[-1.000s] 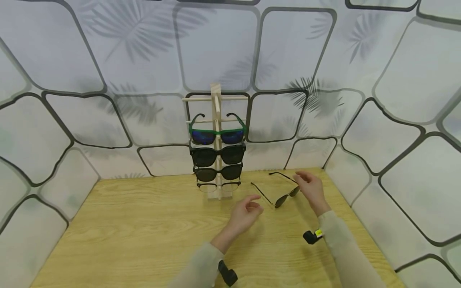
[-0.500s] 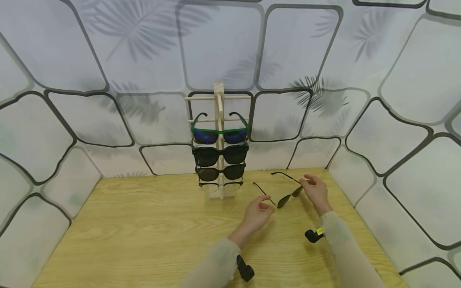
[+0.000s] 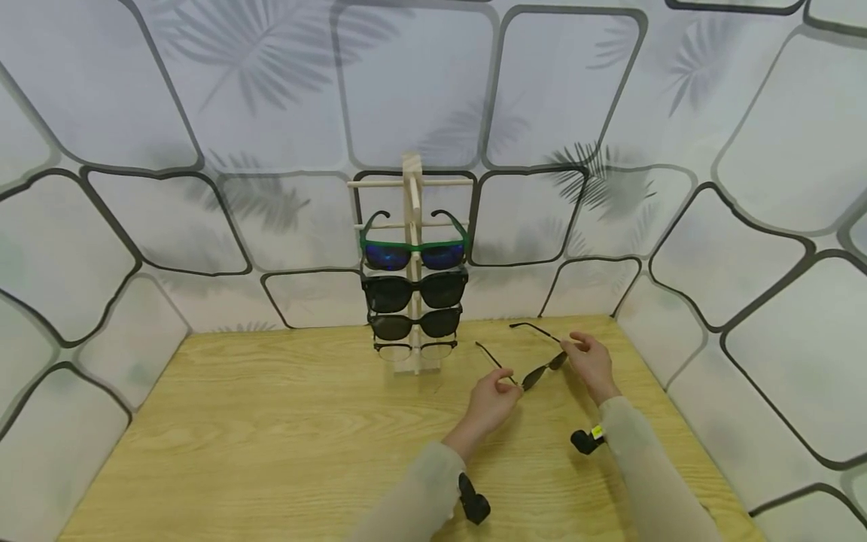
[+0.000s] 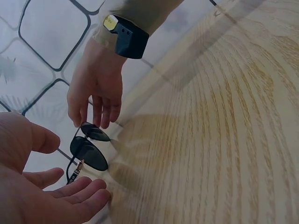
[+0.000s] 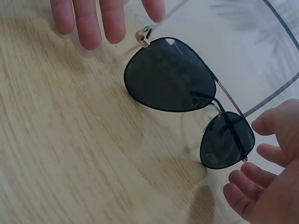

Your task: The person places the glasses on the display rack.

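Observation:
A pair of aviator sunglasses (image 3: pixel 535 378) with dark lenses and thin gold-and-black temples stands on the table, temples spread toward the back wall. My left hand (image 3: pixel 491 400) is at its near-left hinge; in the left wrist view the left thumb and index finger (image 4: pixel 46 178) are apart beside that end. At the other end of the frame is my right hand (image 3: pixel 591 367). Its thumb (image 5: pixel 264 122) and index finger show a gap between them near the farther lens in the right wrist view. Whether either hand touches the frame is hard to tell.
A wooden display stand (image 3: pixel 413 192) rises behind my left hand. Hanging on it are green-framed sunglasses (image 3: pixel 415 254), two black pairs (image 3: pixel 415 292) and thin clear-lensed glasses (image 3: pixel 416 350); its top peg holds none. Patterned walls (image 3: pixel 765 354) border the wooden table (image 3: pixel 271 436).
My left hand has moved right and slightly forward to the near end of the sunglasses. The right hand has stayed by the far end, and the sunglasses look unmoved on the table.

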